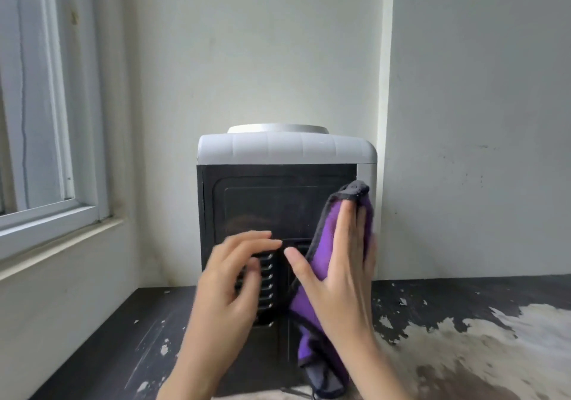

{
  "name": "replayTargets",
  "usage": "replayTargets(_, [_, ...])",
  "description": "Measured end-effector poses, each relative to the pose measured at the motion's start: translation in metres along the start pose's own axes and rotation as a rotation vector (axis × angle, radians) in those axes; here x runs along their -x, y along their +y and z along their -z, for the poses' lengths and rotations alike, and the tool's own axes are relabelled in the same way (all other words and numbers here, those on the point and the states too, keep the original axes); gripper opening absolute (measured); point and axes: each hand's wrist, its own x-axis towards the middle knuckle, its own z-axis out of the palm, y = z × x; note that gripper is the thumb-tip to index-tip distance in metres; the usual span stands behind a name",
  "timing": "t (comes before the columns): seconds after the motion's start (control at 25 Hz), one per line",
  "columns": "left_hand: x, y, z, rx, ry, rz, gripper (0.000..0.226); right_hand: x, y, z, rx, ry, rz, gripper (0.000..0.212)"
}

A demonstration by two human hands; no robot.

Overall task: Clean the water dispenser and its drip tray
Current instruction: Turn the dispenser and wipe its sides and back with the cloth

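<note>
Purple cloth (327, 279) hangs under the right hand (343, 263), whose straight fingers press it flat against the dark back panel of the water dispenser (278, 201). Just beside it, the left hand (234, 273) hovers blurred at the vent slots, fingers loosely curled and holding nothing. That dispenser stands on a worn dark table (463, 322) in the wall corner. Wiping the back looks to be the step in hand. No drip tray shows, so reaching it likely means turning the unit round.
</note>
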Motion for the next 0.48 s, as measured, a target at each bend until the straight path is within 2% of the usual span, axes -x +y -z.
replayTargets(0.04, [-0.001,-0.002,0.005,-0.018,0.120,0.016,0.032,-0.006,0.006,-0.008,0.162,0.051,0.011,0.085])
replayTargets(0.12, [-0.003,-0.007,0.016,-0.015,0.287,0.117,0.033,-0.015,0.002,-0.025,0.311,0.071,0.079,0.080])
replayTargets(0.28, [-0.007,-0.019,0.024,0.274,0.318,0.351,0.034,-0.005,-0.028,-0.064,0.350,0.049,0.435,0.056])
replayTargets(0.4, [-0.007,-0.028,0.020,0.374,0.348,0.413,0.047,-0.003,-0.032,-0.067,0.422,-0.051,0.677,0.054])
replayTargets(0.48, [-0.007,-0.028,0.018,0.393,0.363,0.406,0.048,-0.012,-0.018,-0.055,0.482,-0.055,0.667,0.061])
